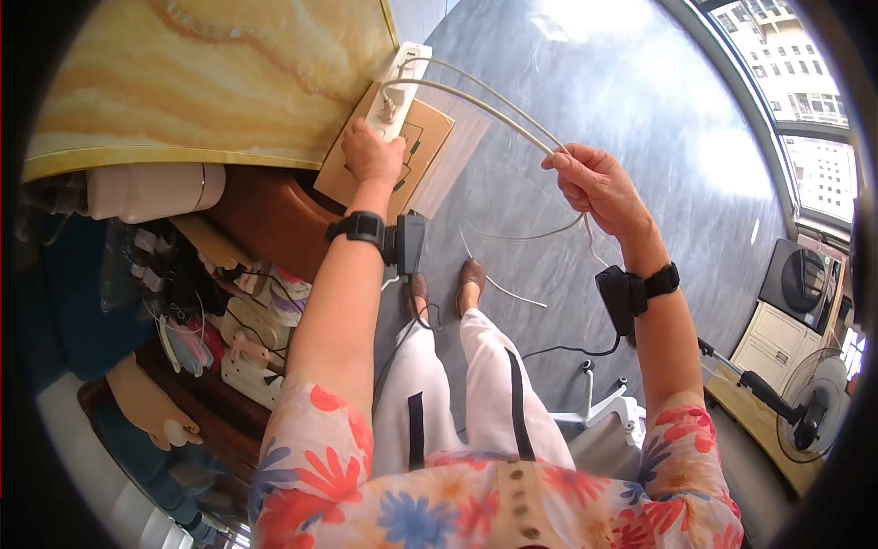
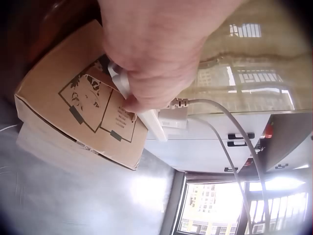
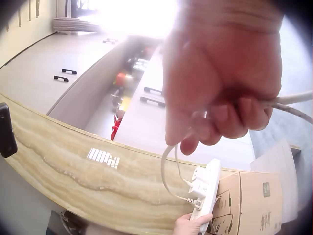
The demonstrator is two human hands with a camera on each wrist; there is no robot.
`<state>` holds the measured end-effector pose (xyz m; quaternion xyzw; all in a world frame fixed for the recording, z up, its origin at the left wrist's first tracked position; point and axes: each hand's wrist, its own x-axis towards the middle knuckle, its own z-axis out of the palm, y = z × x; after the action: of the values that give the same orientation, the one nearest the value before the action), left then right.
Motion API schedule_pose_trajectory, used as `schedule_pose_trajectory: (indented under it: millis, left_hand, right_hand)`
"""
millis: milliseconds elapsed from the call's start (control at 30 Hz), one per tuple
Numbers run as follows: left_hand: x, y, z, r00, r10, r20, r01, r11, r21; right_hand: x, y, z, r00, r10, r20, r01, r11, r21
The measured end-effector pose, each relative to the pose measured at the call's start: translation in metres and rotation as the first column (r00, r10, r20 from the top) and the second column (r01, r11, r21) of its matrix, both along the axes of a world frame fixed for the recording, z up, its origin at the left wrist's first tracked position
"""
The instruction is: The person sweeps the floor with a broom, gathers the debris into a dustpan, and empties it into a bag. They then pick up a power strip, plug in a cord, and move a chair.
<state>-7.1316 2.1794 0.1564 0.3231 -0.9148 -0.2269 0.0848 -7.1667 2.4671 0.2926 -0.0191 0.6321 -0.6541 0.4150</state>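
Observation:
My left hand (image 1: 373,154) grips the near end of a white power strip (image 1: 402,94), thumb along one side. The strip lies over a brown cardboard box (image 1: 432,135) beside the yellow marbled tabletop. In the right wrist view, a plug (image 3: 196,202) and a white adapter sit in the strip's sockets. Two pale cables (image 1: 485,106) arc from the strip to my right hand (image 1: 594,183), whose curled fingers hold them in a bunch above the floor. Beyond that fist the cable ends hang down in loose loops. In the left wrist view, my left hand (image 2: 156,58) hides part of the strip.
The yellow marbled tabletop (image 1: 229,73) fills the upper left. Under it are a pale pink cylindrical container (image 1: 160,190) and cluttered bags and cords. A loose white cable (image 1: 517,293) lies on the grey floor by my shoes. At right stands a fan (image 1: 812,407), with a white chair base (image 1: 599,409) nearer.

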Motion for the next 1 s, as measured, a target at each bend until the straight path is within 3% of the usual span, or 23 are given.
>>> schedule_pose_trajectory:
  millis: [100,200,267,367,600,667,700,767,800,867,900,967,1000]
  left_hand:
    - [-0.002,-0.002,-0.013,0.999,0.034,0.028,-0.034,0.999,0.003]
    - [0.008,0.003,-0.021,0.995,0.087,-0.052,-0.089,0.996,-0.033]
    - [0.024,0.019,-0.018,0.97,0.24,-0.035,-0.241,0.97,-0.02]
    - [0.041,0.028,-0.022,0.941,0.328,-0.081,-0.331,0.943,-0.023]
    - [0.066,0.035,-0.006,0.957,0.279,-0.084,-0.278,0.96,0.025]
    - [0.075,0.049,0.003,0.943,0.323,0.076,-0.331,0.93,0.162]
    - [0.078,0.048,0.001,0.944,0.322,0.076,-0.33,0.93,0.163]
    - [0.085,0.048,0.001,0.983,0.183,-0.01,-0.181,0.978,0.106]
    - [0.091,0.049,0.006,0.983,0.183,-0.007,-0.181,0.977,0.109]
    - [0.11,0.054,0.023,0.977,-0.062,-0.202,0.072,0.996,0.043]
    - [0.122,0.056,0.034,0.978,-0.067,-0.2,0.077,0.996,0.047]
    - [0.15,0.058,0.052,0.937,-0.273,-0.219,0.313,0.933,0.177]
    - [0.16,0.064,0.055,0.948,-0.282,-0.15,0.32,0.839,0.441]
  right_hand:
    - [0.003,-0.006,-0.006,1.0,0.01,0.0,-0.01,1.0,0.012]
    - [0.014,-0.013,-0.011,0.999,0.049,-0.003,-0.049,0.998,0.031]
    - [0.022,-0.016,-0.016,0.997,0.075,0.018,-0.076,0.997,0.011]
    - [0.032,-0.017,-0.017,0.993,0.116,0.015,-0.116,0.993,0.021]
    - [0.048,-0.01,-0.009,0.983,0.182,0.041,-0.184,0.981,0.065]
    - [0.058,-0.014,-0.012,0.981,0.188,0.046,-0.191,0.98,0.062]
    - [0.062,-0.015,-0.014,0.981,0.191,0.045,-0.194,0.979,0.067]
    - [0.067,-0.019,-0.015,0.981,0.182,0.06,-0.186,0.981,0.063]
    - [0.07,-0.023,-0.015,0.982,0.176,0.074,-0.18,0.982,0.052]
    - [0.072,-0.029,-0.01,0.98,0.184,0.07,-0.189,0.979,0.077]
    - [0.072,-0.031,-0.007,0.98,0.19,0.062,-0.195,0.975,0.103]
    - [0.073,-0.036,-0.003,0.982,0.157,0.107,-0.163,0.986,0.042]
    - [0.075,-0.04,-0.001,0.98,0.133,0.149,-0.132,0.991,-0.022]
